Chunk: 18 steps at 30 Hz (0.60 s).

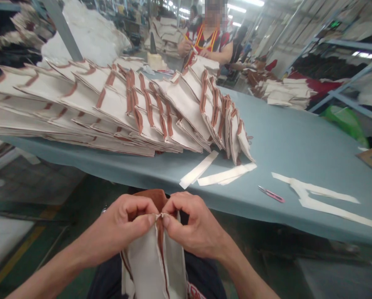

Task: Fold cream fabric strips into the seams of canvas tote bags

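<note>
The cloth piece, cream with brown trim, stands over my lap, in front of the table's near edge, its brown flap rising behind my fingers. The step in hand appears to be the working of two edges at the upper end of its middle seam; the next move, I judge, calls for a firm, even pinch, with both edges level. My left hand closes thumb and forefinger on one edge; my right hand mirrors it on the other, the thumb tips almost meeting. My remaining fingers curl inward, and whether they touch cloth I cannot tell. Both forearms slant in from the lower corners, wrists bent toward the seam. Beyond, on the blue table, lies a long pile of similar pieces, leaning in overlapping rows. Nearer me are pale strips, a pink-handled cutter, and more strips to its right. Across the table, a co-worker in a red apron handles cream cloth.
</note>
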{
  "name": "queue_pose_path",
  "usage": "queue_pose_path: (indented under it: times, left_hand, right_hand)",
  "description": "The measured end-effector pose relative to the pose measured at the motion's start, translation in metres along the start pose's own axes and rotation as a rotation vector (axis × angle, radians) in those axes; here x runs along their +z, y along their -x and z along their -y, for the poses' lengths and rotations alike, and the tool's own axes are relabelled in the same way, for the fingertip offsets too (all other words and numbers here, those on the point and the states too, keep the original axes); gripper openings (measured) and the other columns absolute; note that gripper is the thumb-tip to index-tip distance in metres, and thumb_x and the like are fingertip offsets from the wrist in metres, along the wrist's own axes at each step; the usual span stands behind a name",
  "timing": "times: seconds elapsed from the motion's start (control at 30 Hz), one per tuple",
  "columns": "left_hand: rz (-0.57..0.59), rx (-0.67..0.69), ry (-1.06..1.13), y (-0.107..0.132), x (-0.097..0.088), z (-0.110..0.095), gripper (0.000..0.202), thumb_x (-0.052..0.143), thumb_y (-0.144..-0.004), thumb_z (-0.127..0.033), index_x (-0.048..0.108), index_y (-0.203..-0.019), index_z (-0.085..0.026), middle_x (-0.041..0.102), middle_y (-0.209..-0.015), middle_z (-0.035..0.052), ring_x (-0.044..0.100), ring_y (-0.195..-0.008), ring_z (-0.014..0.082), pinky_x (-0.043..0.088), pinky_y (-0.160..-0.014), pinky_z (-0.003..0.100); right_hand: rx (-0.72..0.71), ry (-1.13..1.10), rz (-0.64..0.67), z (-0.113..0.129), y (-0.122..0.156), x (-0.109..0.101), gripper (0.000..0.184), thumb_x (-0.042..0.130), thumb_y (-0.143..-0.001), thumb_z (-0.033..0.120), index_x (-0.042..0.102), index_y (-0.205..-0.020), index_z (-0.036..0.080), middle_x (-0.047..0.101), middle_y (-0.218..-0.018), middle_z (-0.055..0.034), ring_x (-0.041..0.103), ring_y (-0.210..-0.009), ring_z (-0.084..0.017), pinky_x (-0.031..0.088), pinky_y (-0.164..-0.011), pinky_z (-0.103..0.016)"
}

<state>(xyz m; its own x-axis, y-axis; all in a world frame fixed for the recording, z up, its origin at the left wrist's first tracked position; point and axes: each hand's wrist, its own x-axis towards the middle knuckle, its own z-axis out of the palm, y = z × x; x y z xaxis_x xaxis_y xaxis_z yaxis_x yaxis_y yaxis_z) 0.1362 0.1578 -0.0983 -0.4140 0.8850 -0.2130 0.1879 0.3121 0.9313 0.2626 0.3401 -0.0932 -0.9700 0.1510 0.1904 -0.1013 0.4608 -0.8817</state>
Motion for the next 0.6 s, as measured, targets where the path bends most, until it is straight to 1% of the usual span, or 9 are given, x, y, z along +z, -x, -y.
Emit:
queue_pose_path:
  times: [0.07, 0.13, 0.2, 0.3, 0.33, 0.4, 0.5, 0.6]
  left_hand:
    - [0.039, -0.031, 0.021, -0.001, -0.003, -0.003, 0.038, 0.058, -0.093, -0.047, 0.071, -0.075, -0.017, 0.059, -0.068, -0.0029, 0.050, -0.062, 0.0130, 0.036, -0.055, 0.022]
    - [0.052, -0.039, -0.055, -0.001, -0.006, -0.013, 0.032, 0.061, -0.091, -0.043, 0.069, -0.074, -0.017, 0.055, -0.067, -0.0042, 0.046, -0.061, 0.0123, 0.034, -0.054, 0.022]
    - [0.041, -0.024, -0.168, -0.003, -0.008, -0.025, 0.028, 0.061, -0.088, -0.038, 0.064, -0.068, -0.018, 0.050, -0.063, -0.0054, 0.043, -0.059, 0.0114, 0.031, -0.053, 0.022]
    - [0.062, -0.002, -0.237, -0.006, -0.012, -0.036, 0.030, 0.057, -0.088, -0.036, 0.057, -0.063, -0.019, 0.045, -0.060, -0.0063, 0.038, -0.057, 0.0105, 0.026, -0.052, 0.024]
    - [0.083, -0.005, -0.220, -0.007, -0.013, -0.038, 0.031, 0.056, -0.089, -0.035, 0.056, -0.062, -0.020, 0.043, -0.060, -0.0064, 0.037, -0.056, 0.0104, 0.026, -0.051, 0.024]
    - [0.111, -0.018, -0.155, -0.008, -0.015, -0.038, 0.027, 0.055, -0.087, -0.034, 0.058, -0.064, -0.020, 0.046, -0.062, -0.0062, 0.039, -0.058, 0.0109, 0.029, -0.052, 0.023]
    - [0.104, -0.055, -0.104, -0.008, -0.015, -0.037, 0.022, 0.056, -0.084, -0.034, 0.063, -0.069, -0.019, 0.052, -0.066, -0.0048, 0.046, -0.063, 0.0128, 0.034, -0.057, 0.022]
    - [0.088, -0.089, -0.141, -0.009, -0.013, -0.039, 0.022, 0.058, -0.083, -0.036, 0.062, -0.068, -0.019, 0.048, -0.064, -0.0054, 0.042, -0.061, 0.0125, 0.030, -0.054, 0.022]
  right_hand:
    - [-0.001, 0.012, 0.003, 0.000, 0.000, 0.001, 0.016, 0.065, -0.083, 0.012, 0.061, -0.071, 0.021, 0.065, -0.069, 0.0046, 0.057, -0.068, -0.013, 0.040, -0.073, -0.029]
    - [-0.034, 0.041, -0.003, 0.002, 0.000, 0.001, 0.015, 0.066, -0.084, 0.012, 0.062, -0.073, 0.021, 0.065, -0.071, 0.0041, 0.057, -0.068, -0.014, 0.040, -0.072, -0.029]
    - [-0.077, 0.088, -0.018, 0.004, -0.001, 0.000, 0.014, 0.066, -0.084, 0.012, 0.063, -0.074, 0.021, 0.065, -0.071, 0.0036, 0.057, -0.068, -0.015, 0.040, -0.071, -0.029]
    - [-0.130, 0.125, -0.032, 0.008, -0.002, -0.002, 0.016, 0.066, -0.085, 0.012, 0.061, -0.073, 0.022, 0.062, -0.070, 0.0036, 0.055, -0.067, -0.015, 0.038, -0.069, -0.029]
    - [-0.138, 0.119, -0.030, 0.008, -0.002, -0.003, 0.016, 0.065, -0.086, 0.012, 0.061, -0.073, 0.022, 0.061, -0.069, 0.0037, 0.054, -0.066, -0.014, 0.038, -0.068, -0.029]
    - [-0.142, 0.104, -0.027, 0.006, -0.002, -0.005, 0.017, 0.067, -0.088, 0.013, 0.061, -0.074, 0.022, 0.063, -0.070, 0.0037, 0.055, -0.067, -0.014, 0.039, -0.069, -0.029]
    - [-0.144, 0.116, -0.036, -0.001, -0.003, -0.006, 0.017, 0.071, -0.092, 0.018, 0.063, -0.077, 0.021, 0.067, -0.073, 0.0025, 0.058, -0.070, -0.015, 0.040, -0.072, -0.030]
    - [-0.165, 0.130, -0.029, -0.004, -0.003, -0.007, 0.018, 0.072, -0.095, 0.020, 0.063, -0.080, 0.021, 0.068, -0.075, 0.0019, 0.059, -0.072, -0.015, 0.039, -0.072, -0.030]
